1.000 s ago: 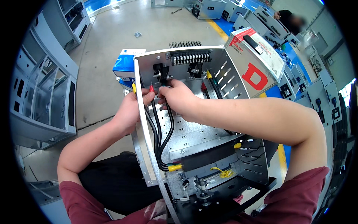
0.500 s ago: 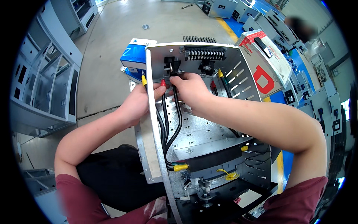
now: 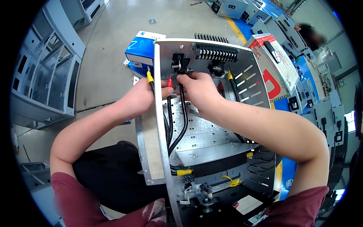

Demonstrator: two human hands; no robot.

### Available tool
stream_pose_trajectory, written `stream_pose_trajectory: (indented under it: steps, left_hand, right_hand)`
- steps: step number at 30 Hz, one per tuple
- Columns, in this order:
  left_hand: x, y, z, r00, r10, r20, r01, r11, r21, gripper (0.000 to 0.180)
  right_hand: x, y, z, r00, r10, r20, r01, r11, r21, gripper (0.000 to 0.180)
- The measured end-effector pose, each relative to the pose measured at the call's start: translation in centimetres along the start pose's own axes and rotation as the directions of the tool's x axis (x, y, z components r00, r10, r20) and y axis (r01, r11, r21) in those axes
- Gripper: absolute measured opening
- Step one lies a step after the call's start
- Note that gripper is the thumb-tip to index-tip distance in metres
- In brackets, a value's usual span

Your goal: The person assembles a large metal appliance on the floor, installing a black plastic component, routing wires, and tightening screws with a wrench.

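Note:
An upright open metal enclosure [image 3: 162,113] stands before me. My left hand [image 3: 145,96] reaches over its left wall, fingers closed around a black cable with a red sleeve [image 3: 169,83]. A second black cable [image 3: 185,113] rises beside it to a black terminal support [image 3: 180,64] with a metal bolt on the back panel. My right hand [image 3: 201,90] pinches this cable's upper end just under that support; its fingertips are partly hidden. A yellow-sleeved cable lug [image 3: 150,76] sticks up over the left wall, against my left hand.
A black terminal strip [image 3: 216,53] and another bolted support [image 3: 216,68] sit on the back panel. Another yellow-sleeved cable [image 3: 230,77] runs along the slotted right wall. Blue boxes [image 3: 140,49] stand behind left, a red-and-white carton [image 3: 278,68] at right. Grey cabinets [image 3: 49,75] line the left.
The whole view has shifted slightly. My left hand and the red-sleeved cable sit a little lower against the back panel. My right hand stays at the terminal support.

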State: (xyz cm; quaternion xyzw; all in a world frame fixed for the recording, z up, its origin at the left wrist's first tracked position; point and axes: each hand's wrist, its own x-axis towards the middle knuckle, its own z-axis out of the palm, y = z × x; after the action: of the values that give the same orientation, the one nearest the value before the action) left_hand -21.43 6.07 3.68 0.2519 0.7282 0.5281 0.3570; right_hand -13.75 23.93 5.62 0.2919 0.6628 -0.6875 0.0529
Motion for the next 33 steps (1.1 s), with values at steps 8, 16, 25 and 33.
stream_pose_trajectory:
  steps: [8, 16, 25, 33]
  left_hand:
    - [-0.6, 0.3, 0.7, 0.997, 0.071, -0.039, -0.067, 0.995, 0.077, 0.036]
    - [-1.1, 1.6, 0.9, 0.993, -0.052, -0.105, 0.061, 0.994, 0.085, 0.032]
    - [-0.6, 0.9, 0.4, 1.000, -0.018, 0.022, 0.016, 0.997, 0.080, 0.042]
    - [-0.2, 0.9, 1.5, 1.000, 0.005, 0.004, -0.006, 0.992, 0.126, 0.048]
  right_hand:
    - [-0.1, -0.1, 0.3, 1.000, -0.028, 0.005, 0.028, 0.999, -0.037, 0.032]
    - [0.2, 0.2, 0.1, 1.000, -0.028, 0.012, 0.028, 0.999, -0.040, 0.032]
    - [0.4, 0.3, 0.0, 1.000, -0.029, -0.003, 0.029, 0.998, -0.053, 0.032]
    - [0.1, 0.2, 0.0, 1.000, -0.018, 0.010, 0.018, 1.000, -0.005, 0.031]
